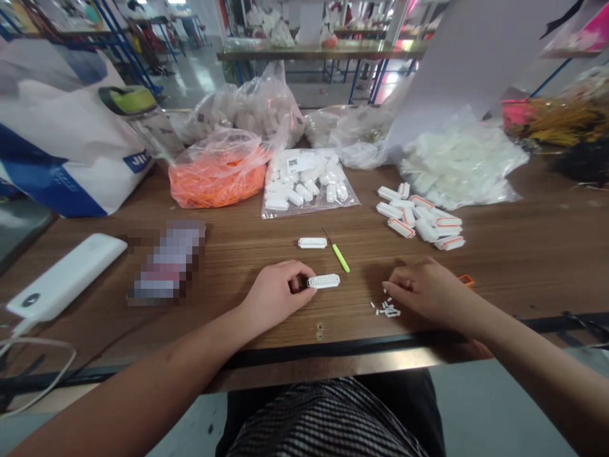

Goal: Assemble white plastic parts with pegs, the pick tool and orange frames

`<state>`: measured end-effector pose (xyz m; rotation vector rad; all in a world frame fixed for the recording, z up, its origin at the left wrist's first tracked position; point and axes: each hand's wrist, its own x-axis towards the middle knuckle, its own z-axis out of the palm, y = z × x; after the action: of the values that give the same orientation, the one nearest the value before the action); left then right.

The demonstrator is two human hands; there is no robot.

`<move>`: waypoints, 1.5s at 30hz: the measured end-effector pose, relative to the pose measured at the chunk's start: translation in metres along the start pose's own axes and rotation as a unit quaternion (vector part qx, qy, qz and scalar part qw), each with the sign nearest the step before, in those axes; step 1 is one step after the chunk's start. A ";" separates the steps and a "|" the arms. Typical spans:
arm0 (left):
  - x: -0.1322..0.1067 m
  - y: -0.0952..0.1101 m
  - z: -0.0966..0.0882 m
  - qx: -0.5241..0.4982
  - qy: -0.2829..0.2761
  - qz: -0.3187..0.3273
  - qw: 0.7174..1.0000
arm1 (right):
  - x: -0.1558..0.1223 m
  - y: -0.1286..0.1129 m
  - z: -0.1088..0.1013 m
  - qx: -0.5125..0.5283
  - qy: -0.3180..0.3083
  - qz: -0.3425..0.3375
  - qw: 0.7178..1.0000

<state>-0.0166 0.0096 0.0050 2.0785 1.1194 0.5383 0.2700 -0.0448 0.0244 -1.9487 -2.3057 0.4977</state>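
My left hand (273,295) pinches one end of a white connector housing (324,280) between thumb and fingers, with its face of small holes upward. To the right, my right hand (425,289) is closed, fingertips together just above a small heap of tiny white plugs (390,311). Whatever those fingertips may hold is too small to make out. A second white connector housing (313,243) lies beyond my left hand. Beside it is a thin pick with a bright green handle (340,258). An orange ring-shaped piece (467,280) shows partly behind my right hand.
White housings, several with orange seals (419,219), lie in a pile at right. Behind are a bag of white housings (309,184), a bag of orange parts (219,178) and a clear bag (461,162). A power bank (66,279) and blurred phone (169,263) lie left.
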 end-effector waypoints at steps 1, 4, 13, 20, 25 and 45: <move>0.000 0.000 0.000 0.001 0.000 0.000 1.000 | 0.000 0.002 -0.001 0.018 -0.001 0.000 1.000; 0.000 0.000 0.000 0.002 -0.001 -0.002 1.000 | 0.001 0.008 -0.003 0.054 0.003 -0.060 0.997; 0.000 -0.001 0.000 0.001 -0.003 0.002 1.000 | -0.004 0.009 0.002 0.010 -0.008 -0.039 0.999; 0.000 -0.001 0.000 -0.001 -0.002 -0.007 1.000 | -0.018 -0.012 0.010 -0.129 0.088 -0.065 0.986; 0.000 -0.001 0.001 0.000 -0.001 -0.001 1.000 | -0.016 -0.011 0.011 -0.099 0.101 -0.058 0.988; -0.001 0.001 0.003 -0.016 0.004 0.002 1.000 | 0.048 -0.084 0.017 0.094 0.117 -0.221 0.964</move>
<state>-0.0142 0.0074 0.0038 2.0542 1.1052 0.5642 0.1767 -0.0135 0.0262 -1.2766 -2.3355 0.3991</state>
